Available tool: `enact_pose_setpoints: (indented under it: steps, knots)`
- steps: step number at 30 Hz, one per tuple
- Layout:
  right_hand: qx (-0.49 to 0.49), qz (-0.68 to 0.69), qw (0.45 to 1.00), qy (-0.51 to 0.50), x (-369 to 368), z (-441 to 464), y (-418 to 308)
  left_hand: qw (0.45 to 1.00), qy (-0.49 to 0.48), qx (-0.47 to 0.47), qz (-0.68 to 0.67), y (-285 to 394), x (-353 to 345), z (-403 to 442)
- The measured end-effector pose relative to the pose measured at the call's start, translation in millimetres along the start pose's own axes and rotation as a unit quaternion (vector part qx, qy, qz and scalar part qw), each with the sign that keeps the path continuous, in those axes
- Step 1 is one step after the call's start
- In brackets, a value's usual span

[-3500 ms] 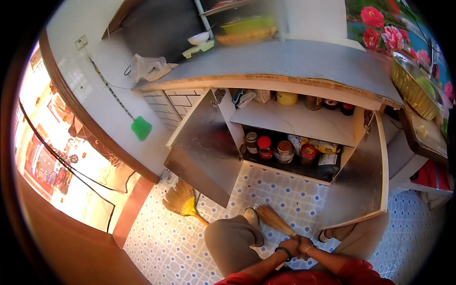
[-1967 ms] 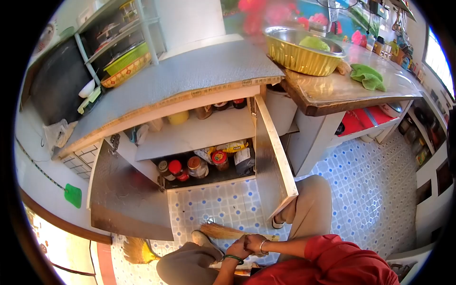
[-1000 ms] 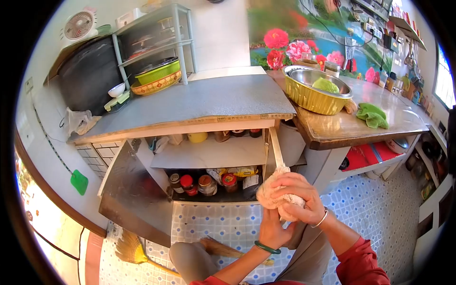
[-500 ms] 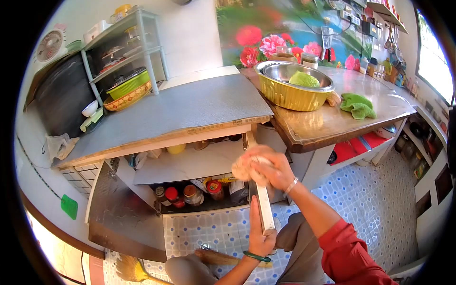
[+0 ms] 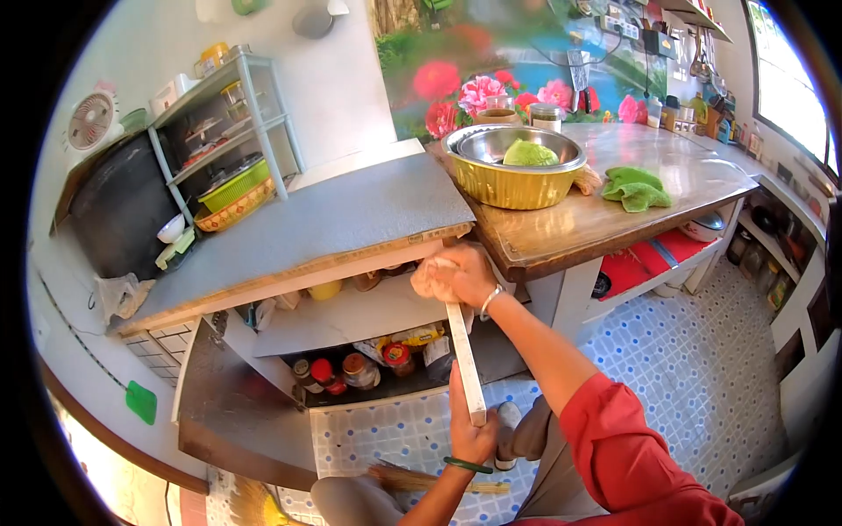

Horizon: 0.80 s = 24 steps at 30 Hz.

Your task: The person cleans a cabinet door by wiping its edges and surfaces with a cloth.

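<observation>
My right hand [image 5: 469, 276], with a silver bracelet at the wrist, is closed around a pale pink cloth [image 5: 435, 279] at the top of the right cabinet door [image 5: 466, 364], just below the counter edge. Lower down, my left hand [image 5: 474, 431], with a dark green bangle, grips the near end of the same door. The door stands open, its narrow pale edge facing me. Inside the cabinet, jars with red lids [image 5: 323, 372] and packets stand on the lower level, and a yellow container [image 5: 325, 290] is on the upper shelf [image 5: 351, 323].
The left cabinet door [image 5: 250, 408] hangs open. A gold basin [image 5: 517, 186] and a green cloth [image 5: 636, 188] lie on the wooden table [image 5: 561, 232] at the right. Below are a short brush [image 5: 403, 478] and a yellow broom [image 5: 254, 504] on the tiled floor, near my legs.
Both hands have parted from their earlier clasp. My right hand came up with the cloth and moved along the door edge to its top, while my left hand took hold of the door's near end.
</observation>
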State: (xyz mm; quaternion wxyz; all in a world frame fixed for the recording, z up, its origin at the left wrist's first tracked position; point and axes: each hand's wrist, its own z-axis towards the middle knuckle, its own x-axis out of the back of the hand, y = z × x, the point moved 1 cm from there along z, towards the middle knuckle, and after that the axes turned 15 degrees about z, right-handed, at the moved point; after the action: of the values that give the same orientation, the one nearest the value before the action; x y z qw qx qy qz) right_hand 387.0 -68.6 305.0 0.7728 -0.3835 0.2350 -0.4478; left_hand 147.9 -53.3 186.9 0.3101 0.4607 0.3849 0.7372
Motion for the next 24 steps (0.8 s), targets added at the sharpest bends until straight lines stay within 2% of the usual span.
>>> enact_pose_setpoints:
  steps: [2, 4, 6, 10, 11, 14, 16, 18, 19, 20, 21, 22, 24]
  knots:
    - [-0.02, 0.014, 0.999, -0.044, -3.6, -26.3, -31.8, 0.999, 0.036, -0.023, -0.029, -1.7, -4.0, 1.5]
    - [0.036, -0.076, 0.995, -0.046, -6.0, -63.0, -58.3, 0.997, 0.054, -0.038, -0.041, 2.5, -4.8, 3.5]
    - [0.061, -0.081, 0.992, -0.07, -7.1, -100.4, -86.9, 0.997, 0.056, -0.021, -0.053, 11.0, -2.7, 1.4]
    - [0.07, -0.04, 0.991, -0.104, -12.0, -166.2, -146.6, 0.993, -0.017, -0.023, -0.114, -39.2, -24.9, -4.1]
    - [0.07, -0.043, 0.991, -0.108, -14.0, -176.0, -149.0, 0.991, -0.033, -0.023, -0.13, -49.2, -30.6, -4.9]
    - [0.093, -0.048, 0.991, -0.088, -13.1, -182.6, -151.9, 0.989, 0.037, -0.133, -0.052, -58.3, -38.5, 0.3]
    - [0.11, -0.025, 0.986, -0.12, -12.7, -176.6, -149.4, 0.984, 0.045, -0.164, 0.058, -54.0, -33.1, 0.8]
    - [0.079, -0.002, 0.988, -0.129, -11.2, -163.5, -137.2, 0.96, 0.07, -0.203, 0.181, -48.2, -24.6, -3.8]
    - [0.07, 0.014, 0.989, -0.127, -9.1, -150.7, -128.5, 0.99, 0.019, -0.136, 0.018, -33.3, -17.5, -1.7]
    - [0.057, 0.036, 0.991, -0.118, -10.4, -141.6, -119.2, 0.988, -0.038, -0.06, -0.14, -20.1, -7.9, -5.5]
    - [0.042, 0.017, 0.994, -0.095, -9.9, -128.2, -109.2, 0.993, -0.017, 0.0, -0.113, -8.1, -3.1, -4.3]
    - [0.029, -0.002, 0.997, -0.072, -8.9, -113.0, -98.7, 0.993, -0.019, 0.004, -0.115, 1.4, -0.6, 2.4]
    - [-0.008, 0.016, 0.999, -0.036, -7.3, -84.0, -72.6, 0.989, 0.08, -0.112, -0.047, 14.8, 3.5, 7.2]
